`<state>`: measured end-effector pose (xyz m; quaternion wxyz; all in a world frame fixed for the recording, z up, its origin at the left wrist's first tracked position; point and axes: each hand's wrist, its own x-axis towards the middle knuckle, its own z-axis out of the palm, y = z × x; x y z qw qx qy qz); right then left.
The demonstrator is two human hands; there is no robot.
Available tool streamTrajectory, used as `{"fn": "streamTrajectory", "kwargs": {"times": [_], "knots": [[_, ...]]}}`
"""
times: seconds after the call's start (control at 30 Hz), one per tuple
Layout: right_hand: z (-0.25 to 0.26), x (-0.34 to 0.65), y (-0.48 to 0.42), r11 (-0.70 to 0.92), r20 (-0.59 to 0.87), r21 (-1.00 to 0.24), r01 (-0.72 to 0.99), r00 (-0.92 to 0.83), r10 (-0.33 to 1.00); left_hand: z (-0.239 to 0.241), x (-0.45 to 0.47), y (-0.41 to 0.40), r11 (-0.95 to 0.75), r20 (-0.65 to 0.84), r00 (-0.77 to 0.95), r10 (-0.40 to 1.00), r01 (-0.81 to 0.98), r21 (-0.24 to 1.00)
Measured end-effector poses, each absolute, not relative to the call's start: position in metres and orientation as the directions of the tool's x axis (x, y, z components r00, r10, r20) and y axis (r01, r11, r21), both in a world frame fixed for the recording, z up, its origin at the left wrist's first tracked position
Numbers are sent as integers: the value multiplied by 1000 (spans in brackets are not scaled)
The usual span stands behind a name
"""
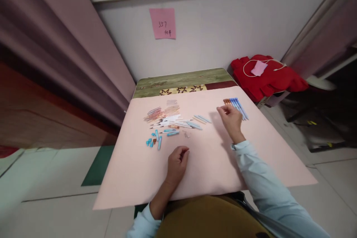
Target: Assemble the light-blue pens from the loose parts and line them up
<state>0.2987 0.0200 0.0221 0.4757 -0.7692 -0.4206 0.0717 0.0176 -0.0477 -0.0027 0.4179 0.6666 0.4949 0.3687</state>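
Note:
A pale pink sheet covers a small table. My left hand rests on the sheet near its middle, fingers curled in loosely, with nothing visible in them. My right hand lies farther back on the right, fingers bent down, right beside a neat row of blue pens. Whether the fingertips hold a pen is hidden. Left of centre lies a scatter of pen parts: blue barrels, white refills, clear tubes and small blue caps.
A red garment with a pink mask and a white cord lies on a stool to the right. A pink note hangs on the wall behind. Curtains hang at left and right. The table's far end shows a patterned top.

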Motion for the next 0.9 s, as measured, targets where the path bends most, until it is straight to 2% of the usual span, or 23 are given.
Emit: {"fn": "streamTrajectory", "kwargs": {"times": [0.07,0.13,0.2,0.37,0.57,0.7,0.9], "knots": [[19,270,19,-3,258,-911,413,574,778,-6,17,-48,-179,92,243,966,368,912],[12,246,18,57,222,-953,298,555,802,-8,16,-48,-191,104,244,964,367,910],[1,233,16,57,208,-960,273,566,798,-9,15,-49,-191,110,238,965,351,917],[-20,234,13,20,302,-895,445,575,761,-9,15,-51,-168,110,203,973,300,939],[-21,229,10,92,464,-738,669,403,789,-12,16,-53,-147,119,123,985,260,954],[-17,222,7,123,486,-700,704,342,804,-14,16,-57,-156,145,61,988,247,957],[-19,229,8,76,444,-765,639,439,781,-16,13,-55,-230,242,-17,970,259,938]]}}
